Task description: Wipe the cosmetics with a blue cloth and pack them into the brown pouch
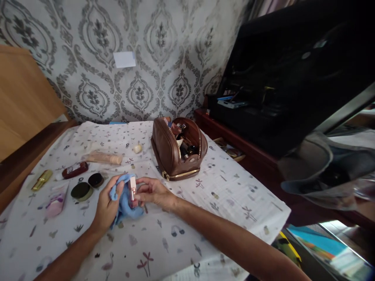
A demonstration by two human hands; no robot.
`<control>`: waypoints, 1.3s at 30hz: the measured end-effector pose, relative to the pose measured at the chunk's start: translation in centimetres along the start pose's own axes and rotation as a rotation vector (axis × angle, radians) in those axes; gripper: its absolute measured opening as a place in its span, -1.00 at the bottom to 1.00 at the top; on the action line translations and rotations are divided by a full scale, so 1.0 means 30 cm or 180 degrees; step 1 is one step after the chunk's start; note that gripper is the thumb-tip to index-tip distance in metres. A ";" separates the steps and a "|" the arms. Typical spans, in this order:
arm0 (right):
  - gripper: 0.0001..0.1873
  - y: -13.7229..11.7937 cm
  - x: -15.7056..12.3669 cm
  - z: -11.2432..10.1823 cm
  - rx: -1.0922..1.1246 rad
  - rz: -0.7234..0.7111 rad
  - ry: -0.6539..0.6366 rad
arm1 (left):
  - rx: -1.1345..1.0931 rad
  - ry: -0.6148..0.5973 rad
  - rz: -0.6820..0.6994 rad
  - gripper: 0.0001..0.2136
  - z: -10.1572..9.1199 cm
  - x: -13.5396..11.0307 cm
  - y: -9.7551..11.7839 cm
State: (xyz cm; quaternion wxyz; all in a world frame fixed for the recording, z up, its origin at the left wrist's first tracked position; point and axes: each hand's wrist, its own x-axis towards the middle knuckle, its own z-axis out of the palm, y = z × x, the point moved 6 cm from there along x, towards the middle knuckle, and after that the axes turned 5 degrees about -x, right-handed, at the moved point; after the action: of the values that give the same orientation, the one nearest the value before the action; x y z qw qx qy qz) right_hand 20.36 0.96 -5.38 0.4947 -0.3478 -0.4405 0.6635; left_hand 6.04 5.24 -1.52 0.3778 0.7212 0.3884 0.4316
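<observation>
My left hand (pixel 108 201) is closed on a bunched light blue cloth (pixel 126 207), part of which hangs down toward the table. Between my hands a small pink lip gloss tube (pixel 133 193) with a pale cap stands upright against the cloth. The fingers of my right hand (pixel 154 192) pinch the tube from the right side. Left of my hands lie two round dark-lidded jars (pixel 82 191), a pale tube with a purple print (pixel 56 203) and a dark red bottle (pixel 75 170). Farther back is a beige tube (pixel 104 157).
An open brown leather cosmetic bag (pixel 178 150) full of makeup items stands at the back right of the table. A gold lipstick-like tube (pixel 42 180) lies far left, and a small cream round item (pixel 137 148) near the back. A large black screen (pixel 293 74) leans at right.
</observation>
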 end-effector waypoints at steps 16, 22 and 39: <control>-0.34 -0.043 -0.008 -0.050 0.0100 -0.0183 0.0508 | 0.0332 -0.0786 0.0575 -0.54 0.067 -0.029 0.015; -0.40 -0.073 -0.017 -0.094 -0.0036 -0.0302 0.0985 | 0.0139 -0.0386 0.0061 -0.58 0.022 -0.006 -0.011; -0.85 -0.113 -0.033 -0.050 -0.2644 -0.0526 0.0681 | -0.0227 -0.0052 -0.0286 -0.51 -0.018 0.014 -0.036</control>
State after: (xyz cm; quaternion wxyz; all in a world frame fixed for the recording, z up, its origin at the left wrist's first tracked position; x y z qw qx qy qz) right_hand 23.17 0.77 -2.77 0.4071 -0.5477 -0.6425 0.3484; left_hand 5.44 6.16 -2.15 0.4255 0.6926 0.4017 0.4218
